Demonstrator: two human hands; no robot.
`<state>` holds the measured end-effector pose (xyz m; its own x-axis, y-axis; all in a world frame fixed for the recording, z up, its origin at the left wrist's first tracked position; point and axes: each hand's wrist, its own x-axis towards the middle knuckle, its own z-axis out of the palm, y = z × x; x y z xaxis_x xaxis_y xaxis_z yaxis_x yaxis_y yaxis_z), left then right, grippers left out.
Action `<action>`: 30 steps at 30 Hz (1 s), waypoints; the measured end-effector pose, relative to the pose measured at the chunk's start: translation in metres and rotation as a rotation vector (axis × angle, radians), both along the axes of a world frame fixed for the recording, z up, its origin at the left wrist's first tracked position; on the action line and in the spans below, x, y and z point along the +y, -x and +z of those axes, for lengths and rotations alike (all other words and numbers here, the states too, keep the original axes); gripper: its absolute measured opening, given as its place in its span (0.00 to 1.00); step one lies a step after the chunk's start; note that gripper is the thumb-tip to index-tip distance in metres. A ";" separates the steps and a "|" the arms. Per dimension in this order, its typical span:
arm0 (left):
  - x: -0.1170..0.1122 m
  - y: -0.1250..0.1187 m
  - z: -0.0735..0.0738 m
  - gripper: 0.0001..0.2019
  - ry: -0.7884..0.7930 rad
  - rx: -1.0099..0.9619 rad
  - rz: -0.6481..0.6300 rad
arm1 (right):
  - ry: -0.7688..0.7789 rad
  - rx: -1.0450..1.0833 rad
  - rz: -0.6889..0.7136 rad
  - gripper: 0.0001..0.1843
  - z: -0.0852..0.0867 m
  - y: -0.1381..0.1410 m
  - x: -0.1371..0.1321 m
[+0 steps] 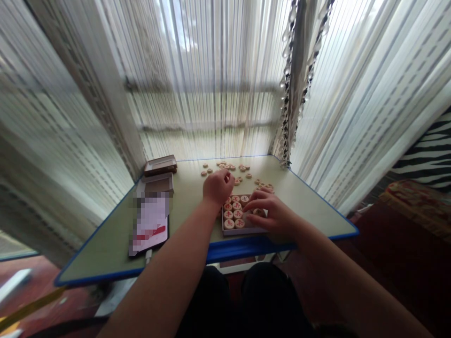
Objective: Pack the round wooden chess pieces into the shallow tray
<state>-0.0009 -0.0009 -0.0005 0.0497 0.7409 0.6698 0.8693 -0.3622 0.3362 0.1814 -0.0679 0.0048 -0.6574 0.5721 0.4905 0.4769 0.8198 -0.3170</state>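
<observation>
A shallow box (226, 232) stands near the table's front edge, with round wooden Chinese chess pieces (239, 224) in rows in its left part, red characters facing up. My right hand (273, 211) reaches over the box's right side, thumb and fingers apart and bent downward, fingertips beside the pieces. Another piece (258, 212) shows in the gap between thumb and fingers. Just beyond the box's left rear corner is my left hand (218, 185), its fingers curled closed; whatever they hold is hidden. Loose pieces (225, 166) lie scattered beyond both hands.
On the table's left side lies a phone (151, 225) with a white cable (148, 256) plugged in. Behind it are an open box part (158, 183) and a stacked box (160, 164). The table (190, 211) has a blue edge; sheer curtains (211, 108) hang around it.
</observation>
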 end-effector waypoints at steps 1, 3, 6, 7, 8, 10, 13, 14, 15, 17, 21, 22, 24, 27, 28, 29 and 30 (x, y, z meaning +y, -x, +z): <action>0.000 0.000 0.000 0.13 -0.001 0.000 0.002 | -0.006 0.002 -0.003 0.10 0.001 0.000 0.000; 0.001 0.000 0.000 0.13 0.004 0.003 0.008 | -0.027 0.010 -0.023 0.10 0.001 -0.001 0.000; 0.000 0.002 0.000 0.13 0.024 0.013 0.023 | -0.071 0.072 -0.118 0.10 -0.003 -0.004 0.003; 0.001 0.003 -0.001 0.13 0.031 0.017 0.030 | -0.083 0.111 -0.175 0.10 -0.005 -0.006 0.006; 0.001 0.004 -0.001 0.13 0.038 0.020 0.036 | -0.088 0.158 -0.249 0.12 -0.008 -0.009 0.009; 0.003 0.007 -0.002 0.13 0.068 0.023 0.036 | -0.061 0.243 -0.433 0.18 -0.012 -0.018 0.017; 0.008 0.009 -0.005 0.13 0.142 0.034 -0.001 | 0.060 0.231 -0.657 0.21 -0.011 -0.034 0.032; 0.010 0.010 -0.006 0.13 0.157 0.042 -0.021 | 0.095 0.168 -0.679 0.21 -0.009 -0.038 0.038; 0.012 0.010 -0.007 0.13 0.163 0.050 -0.040 | 0.129 0.090 -0.686 0.21 -0.005 -0.042 0.045; 0.015 0.009 -0.009 0.13 0.161 0.057 -0.069 | 0.212 -0.032 -0.690 0.21 0.002 -0.043 0.061; 0.020 0.007 -0.011 0.13 0.238 0.077 -0.077 | 0.291 0.024 -0.813 0.19 0.003 -0.036 0.097; 0.020 0.007 -0.012 0.14 0.263 0.084 -0.075 | 0.267 0.038 -0.862 0.19 -0.001 -0.035 0.104; 0.021 0.007 -0.012 0.15 0.289 0.081 -0.074 | 0.226 0.015 -0.882 0.18 -0.009 -0.036 0.114; 0.021 0.008 -0.012 0.15 0.289 0.033 -0.074 | 0.165 0.011 -0.845 0.17 -0.018 -0.045 0.116; 0.021 0.008 -0.012 0.16 0.285 0.015 -0.062 | 0.153 -0.005 -0.819 0.17 -0.019 -0.048 0.115; 0.020 0.008 -0.011 0.16 0.278 -0.001 -0.039 | 0.140 -0.043 -0.782 0.15 -0.020 -0.050 0.113; 0.020 0.008 -0.010 0.16 0.270 -0.013 -0.006 | 0.136 -0.067 -0.754 0.15 -0.021 -0.051 0.111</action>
<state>-0.0093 0.0194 -0.0108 0.0476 0.8926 0.4484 0.8624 -0.2632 0.4325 0.2329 0.0430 -0.0157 -0.0914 0.9297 0.3567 0.9132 0.2211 -0.3423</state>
